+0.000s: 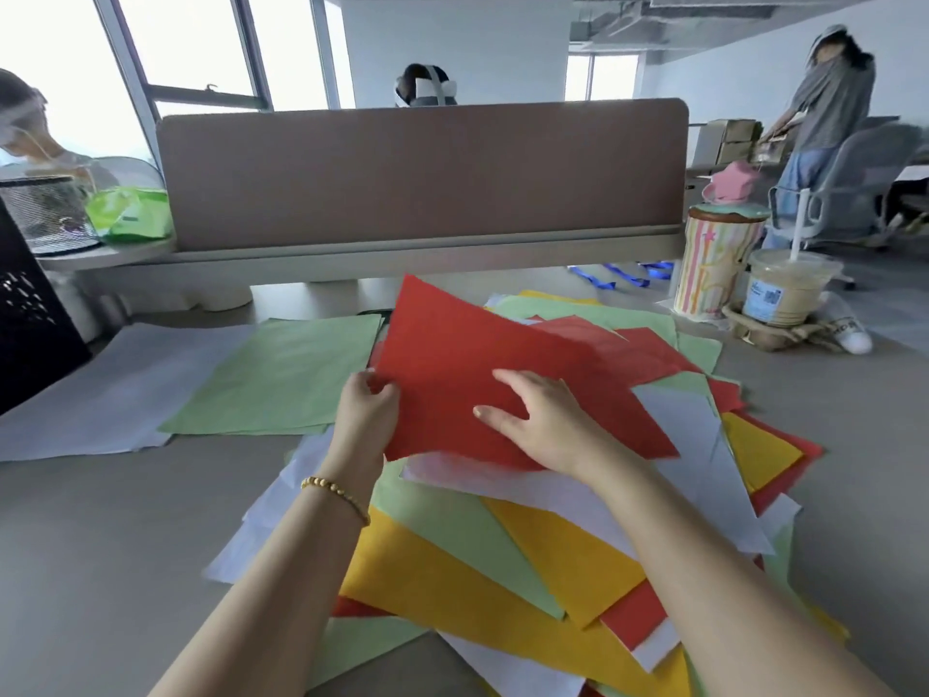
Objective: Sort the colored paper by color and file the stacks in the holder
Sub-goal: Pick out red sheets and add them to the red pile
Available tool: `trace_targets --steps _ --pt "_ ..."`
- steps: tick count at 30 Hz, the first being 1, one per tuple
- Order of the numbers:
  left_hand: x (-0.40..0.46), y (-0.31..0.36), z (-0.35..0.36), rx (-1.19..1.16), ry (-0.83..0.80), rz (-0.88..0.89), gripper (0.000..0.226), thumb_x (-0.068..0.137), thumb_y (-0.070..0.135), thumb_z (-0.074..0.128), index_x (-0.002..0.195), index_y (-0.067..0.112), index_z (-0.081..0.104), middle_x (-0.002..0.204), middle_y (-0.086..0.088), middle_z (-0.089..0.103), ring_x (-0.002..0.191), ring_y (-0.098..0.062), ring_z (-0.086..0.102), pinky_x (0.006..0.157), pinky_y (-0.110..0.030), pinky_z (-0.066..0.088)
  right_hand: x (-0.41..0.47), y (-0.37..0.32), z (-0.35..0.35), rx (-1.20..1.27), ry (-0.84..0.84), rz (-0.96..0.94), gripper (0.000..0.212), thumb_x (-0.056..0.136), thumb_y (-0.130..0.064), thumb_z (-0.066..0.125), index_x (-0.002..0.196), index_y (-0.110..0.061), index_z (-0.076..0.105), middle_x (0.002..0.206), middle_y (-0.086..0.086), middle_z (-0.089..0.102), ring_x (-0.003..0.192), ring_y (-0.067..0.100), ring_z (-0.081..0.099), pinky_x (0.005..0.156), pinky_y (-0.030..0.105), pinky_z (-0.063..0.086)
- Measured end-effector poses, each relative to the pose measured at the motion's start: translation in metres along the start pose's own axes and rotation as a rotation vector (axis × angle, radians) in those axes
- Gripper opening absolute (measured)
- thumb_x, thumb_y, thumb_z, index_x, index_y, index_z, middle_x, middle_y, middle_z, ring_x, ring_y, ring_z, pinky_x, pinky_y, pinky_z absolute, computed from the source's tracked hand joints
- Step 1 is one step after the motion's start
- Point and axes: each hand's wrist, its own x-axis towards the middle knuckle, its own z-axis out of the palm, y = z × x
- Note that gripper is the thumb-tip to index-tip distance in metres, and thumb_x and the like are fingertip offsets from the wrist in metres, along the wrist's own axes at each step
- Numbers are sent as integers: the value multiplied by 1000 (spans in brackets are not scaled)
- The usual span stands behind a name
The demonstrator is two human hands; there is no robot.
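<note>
My left hand (369, 407) pinches the near left edge of a red sheet (482, 374), thumb on top and fingers curled under, so the sheet tilts up off the pile with its far corner raised. My right hand (540, 420) lies flat on the same sheet near its near edge, fingers straight and spread, pressing down on the paper. A beaded bracelet (336, 490) sits on my left wrist.

Under the red sheet spreads the mixed pile (502, 560) of yellow, green, white and red paper, loosely fanned across the near and right part of the desk (100, 545). To the left of my hands lie 2 sorted stacks: a green stack (281, 374) just beside the red sheet, and a white stack (110, 389) further left, partly under the green one. At the far right stand a striped cup (714, 264) and an iced drink (784, 289).
</note>
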Motion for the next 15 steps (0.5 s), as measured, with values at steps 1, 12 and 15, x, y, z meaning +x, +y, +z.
trace_targets --steps 1,12,15 --pt "-2 -1 0 -172 -1 -92 16 88 1 43 76 11 48 74 -10 47 60 -19 44 55 -29 34 -1 -2 -1 -4 7 -20 68 88 -55 49 144 -21 33 150 -3 35 141 14 25 119 44 5" --pt "-21 17 14 -464 -257 -234 35 100 36 38 86 10 56 78 -7 59 69 -17 61 55 -27 55 2 20 -1 -197 175 98 43 96 -8 39 138 -15 46 134 9 55 124 26 51 100 32 38" --pt "-15 14 22 -277 -194 -269 49 96 51 36 92 7 57 83 -7 56 75 -19 55 77 -35 52 3 26 -10 58 245 328 38 102 -20 33 116 4 59 115 23 63 108 35 58 79 32 39"
